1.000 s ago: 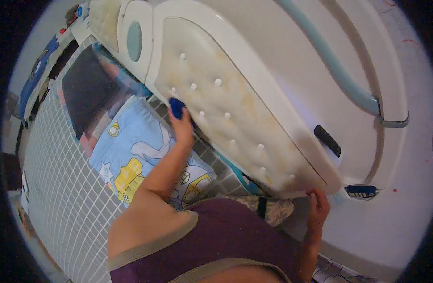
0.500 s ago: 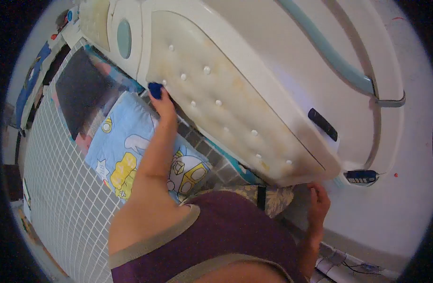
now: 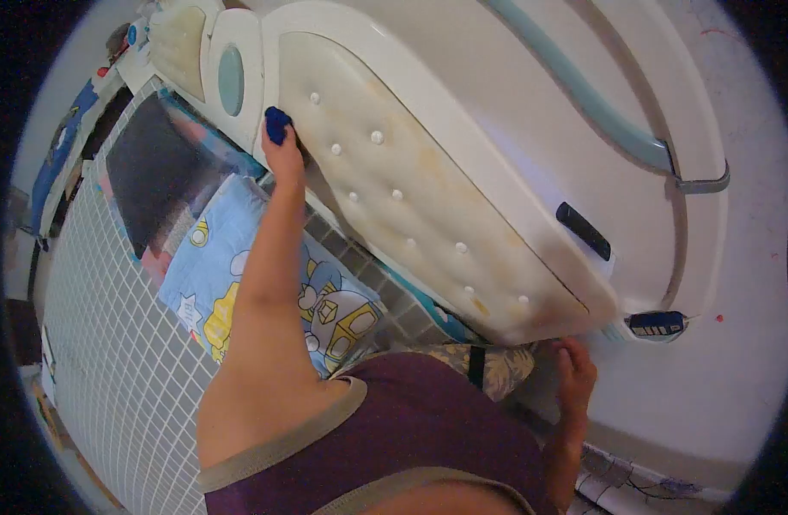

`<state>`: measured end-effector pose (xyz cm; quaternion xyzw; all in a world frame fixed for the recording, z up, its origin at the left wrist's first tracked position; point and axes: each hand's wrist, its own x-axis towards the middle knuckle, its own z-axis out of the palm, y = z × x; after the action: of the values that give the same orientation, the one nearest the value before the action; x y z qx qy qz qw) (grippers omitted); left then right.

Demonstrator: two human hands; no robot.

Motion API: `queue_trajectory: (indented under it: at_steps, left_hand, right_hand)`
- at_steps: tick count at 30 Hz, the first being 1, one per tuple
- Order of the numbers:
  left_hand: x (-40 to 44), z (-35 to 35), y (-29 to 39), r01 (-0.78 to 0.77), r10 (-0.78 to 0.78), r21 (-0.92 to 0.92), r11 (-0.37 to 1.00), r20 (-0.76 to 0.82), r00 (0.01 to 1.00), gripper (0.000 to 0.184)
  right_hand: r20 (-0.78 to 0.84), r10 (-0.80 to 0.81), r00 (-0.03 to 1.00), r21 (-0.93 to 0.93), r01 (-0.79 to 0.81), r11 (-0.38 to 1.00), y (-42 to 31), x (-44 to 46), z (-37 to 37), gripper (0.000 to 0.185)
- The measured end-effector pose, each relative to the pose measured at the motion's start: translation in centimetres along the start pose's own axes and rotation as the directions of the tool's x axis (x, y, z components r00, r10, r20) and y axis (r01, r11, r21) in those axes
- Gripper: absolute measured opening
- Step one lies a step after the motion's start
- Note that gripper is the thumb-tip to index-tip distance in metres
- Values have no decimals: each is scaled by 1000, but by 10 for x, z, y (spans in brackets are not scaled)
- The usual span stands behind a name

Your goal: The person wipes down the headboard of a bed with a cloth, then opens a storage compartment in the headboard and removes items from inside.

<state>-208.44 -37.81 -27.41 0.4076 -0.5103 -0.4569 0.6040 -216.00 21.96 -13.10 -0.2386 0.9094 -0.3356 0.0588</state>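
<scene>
My left hand (image 3: 282,159) is closed around a bunched dark blue cloth (image 3: 277,125). It presses the cloth to the white headboard (image 3: 255,112), at the left edge of the tufted cream panel (image 3: 360,103). Yellowish stains mark this panel, and white buttons dot it. Beneath my left forearm lies a light blue cartoon-print pillow (image 3: 231,232). My right hand (image 3: 576,369) hangs by the headboard's lower right corner, fingers loosely bent, with nothing visible in them. Whether it touches the headboard edge I cannot tell.
A grey checked sheet (image 3: 119,343) covers the bed, with a dark grey pillow (image 3: 149,176) further along. On the headboard's shelf lies a black remote (image 3: 583,230); a dark blue device (image 3: 657,324) sits at its end. Cables (image 3: 660,489) run along the floor at lower right.
My left hand has moved the blue cloth up and slightly left, to the panel's left edge. My right hand has dropped slightly away from the headboard corner.
</scene>
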Motion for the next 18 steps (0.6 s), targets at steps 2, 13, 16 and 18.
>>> queue_trajectory:
  at_steps: [2, 13, 16, 18]
  left_hand:
    - [-47, -4, 26, -195, 177, 167, 966, 114, 977, 51]
    - [54, 23, 28, -46, 46, 1, 999, 46, 998, 44]
    - [56, 18, 21, -66, 61, 124, 990, 40, 997, 44]
    - [4, 3, 27, -254, 235, 223, 941, 111, 966, 47]
  right_hand:
    - [19, -42, 999, 43, 42, 998, 3, 2, 10, 19]
    - [-12, 57, 998, 25, -57, 998, -21, -3, 5, 22]
    - [-17, 93, 996, 66, -91, 994, 2, -11, 8, 23]
    - [-6, 52, 999, 117, -51, 992, 26, -14, 21, 23]
